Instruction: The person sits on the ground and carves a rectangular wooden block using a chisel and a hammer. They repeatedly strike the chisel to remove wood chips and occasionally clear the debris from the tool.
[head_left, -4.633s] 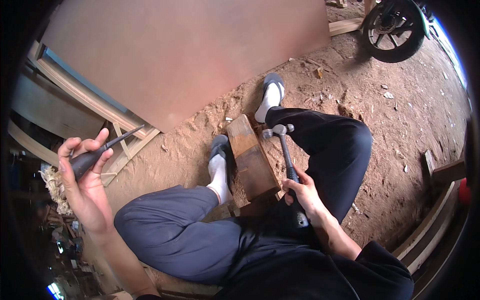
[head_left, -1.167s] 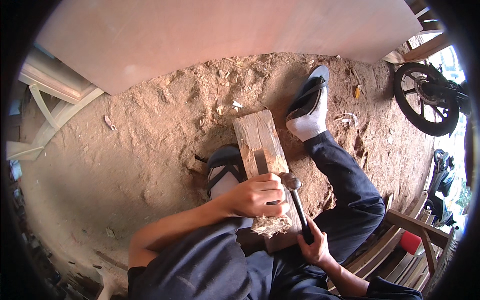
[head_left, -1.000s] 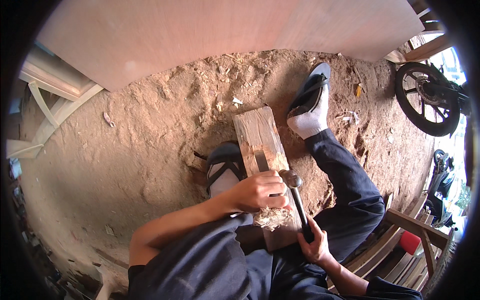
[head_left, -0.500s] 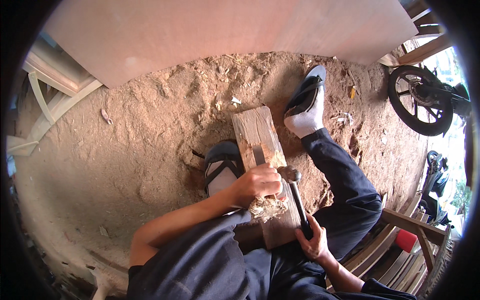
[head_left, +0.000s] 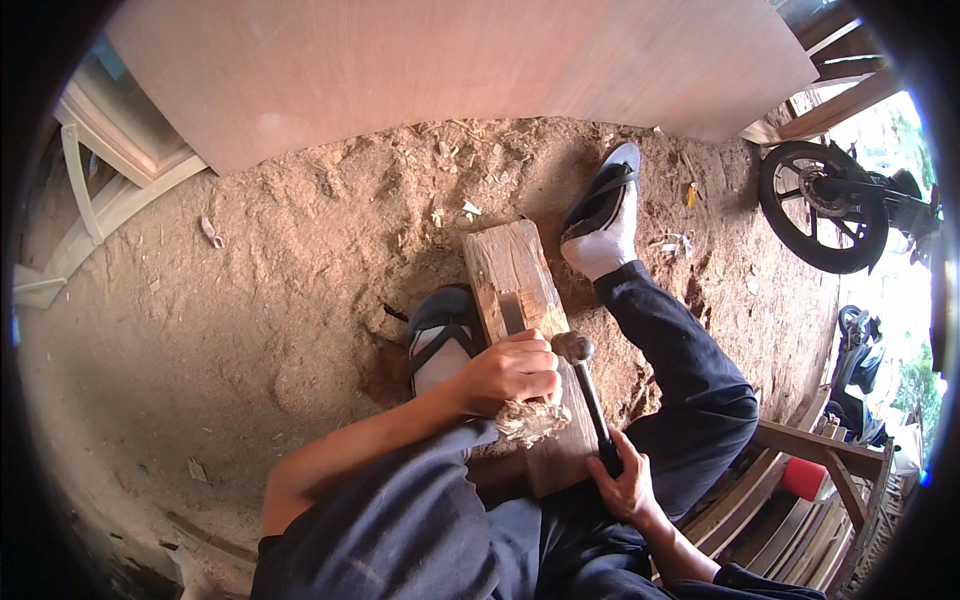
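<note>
My left hand (head_left: 515,370) is closed round a chisel-like tool with a frayed, pale handle end (head_left: 530,421); its flat dark blade (head_left: 511,311) rests on a rough wooden block (head_left: 492,260) lying between my legs, over a lighter, cut patch. My right hand (head_left: 625,480) grips the black handle of a metal hammer (head_left: 590,390), whose head (head_left: 572,347) is just right of my left hand, above the block. My feet in white socks and dark sandals are either side of the block.
A large wooden panel (head_left: 450,60) spans the top, with a pale timber frame (head_left: 132,160) at left. A motorbike wheel (head_left: 815,205) and another motorbike (head_left: 855,360) are at right. Stacked boards (head_left: 770,530) and a red object (head_left: 803,478) sit lower right on the sawdust-covered ground (head_left: 270,300).
Since the oldest frame, the tool in my left hand has come from the left onto the block, and the hammer has moved beside it. In the last second both hands barely moved.
</note>
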